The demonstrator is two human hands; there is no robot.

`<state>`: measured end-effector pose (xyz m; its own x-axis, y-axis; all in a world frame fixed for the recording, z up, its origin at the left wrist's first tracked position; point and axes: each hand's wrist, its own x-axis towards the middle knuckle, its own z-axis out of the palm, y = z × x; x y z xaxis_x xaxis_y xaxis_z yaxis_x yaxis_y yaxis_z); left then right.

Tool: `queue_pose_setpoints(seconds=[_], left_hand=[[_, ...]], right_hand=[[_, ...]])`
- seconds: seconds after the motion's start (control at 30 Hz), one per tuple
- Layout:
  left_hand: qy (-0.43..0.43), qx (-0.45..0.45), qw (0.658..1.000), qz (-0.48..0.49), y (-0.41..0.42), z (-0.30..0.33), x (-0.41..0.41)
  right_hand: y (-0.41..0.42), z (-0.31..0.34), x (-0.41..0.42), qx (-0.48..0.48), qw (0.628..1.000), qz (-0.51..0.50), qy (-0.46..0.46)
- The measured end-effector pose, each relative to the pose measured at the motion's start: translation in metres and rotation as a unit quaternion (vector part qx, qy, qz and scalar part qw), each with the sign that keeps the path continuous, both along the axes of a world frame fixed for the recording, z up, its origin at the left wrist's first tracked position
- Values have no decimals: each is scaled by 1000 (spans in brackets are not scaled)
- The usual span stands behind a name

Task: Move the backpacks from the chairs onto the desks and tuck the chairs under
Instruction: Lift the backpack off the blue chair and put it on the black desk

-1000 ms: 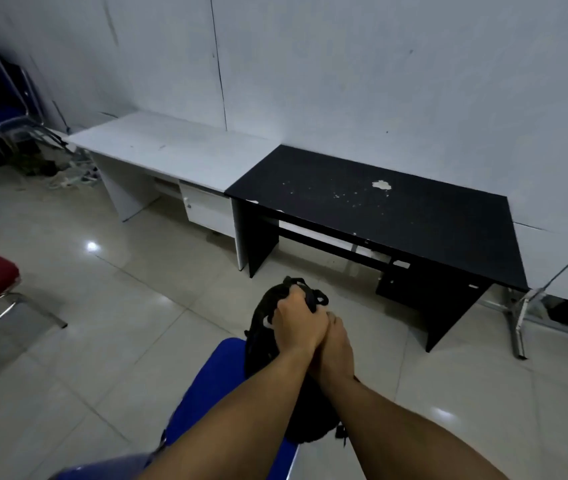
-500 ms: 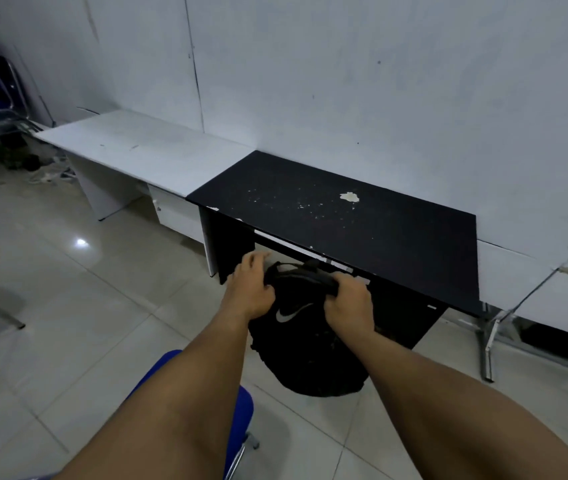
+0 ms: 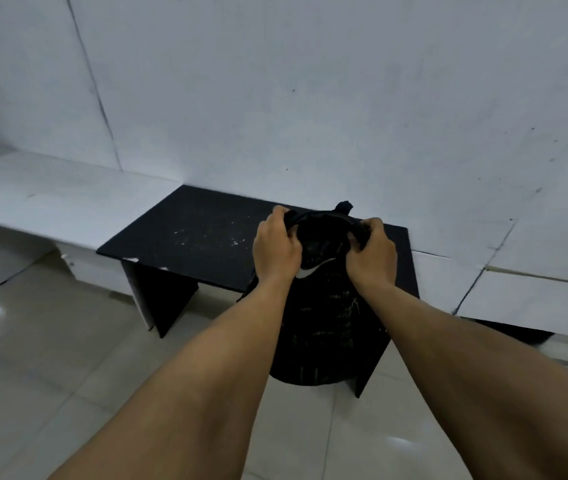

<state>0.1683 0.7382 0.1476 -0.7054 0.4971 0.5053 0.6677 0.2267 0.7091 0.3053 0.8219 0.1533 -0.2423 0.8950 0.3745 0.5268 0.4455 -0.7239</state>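
Note:
A black backpack (image 3: pixel 324 323) with a white swoosh mark hangs in the air in front of the black desk (image 3: pixel 185 233), its top level with the desktop's right half. My left hand (image 3: pixel 275 247) grips the left side of its top and my right hand (image 3: pixel 372 251) grips the right side. The bag's bottom hangs below the desk's front edge. No chair is in view.
A white desk (image 3: pixel 43 202) adjoins the black desk on the left, both against a white wall. Another white surface (image 3: pixel 525 299) sits to the right. Pale floor tiles (image 3: pixel 50 375) lie in front of the desks.
Both hands have lifted the backpack off the blue chair and carried it up and forward to the black desk. The chair has dropped out of view as I moved closer.

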Motion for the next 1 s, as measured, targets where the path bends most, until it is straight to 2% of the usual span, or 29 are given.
queue_pose_setpoints(seconds=[0.5, 0.73, 1.0], left_hand=[[32, -18, 997, -66, 188, 27, -34], [34, -16, 996, -77, 279, 24, -35], [19, -29, 996, -86, 391, 19, -31]], right_hand=[[170, 15, -24, -4, 996, -86, 36], [260, 9, -24, 11, 994, -94, 44], [383, -3, -21, 8, 996, -87, 4]])
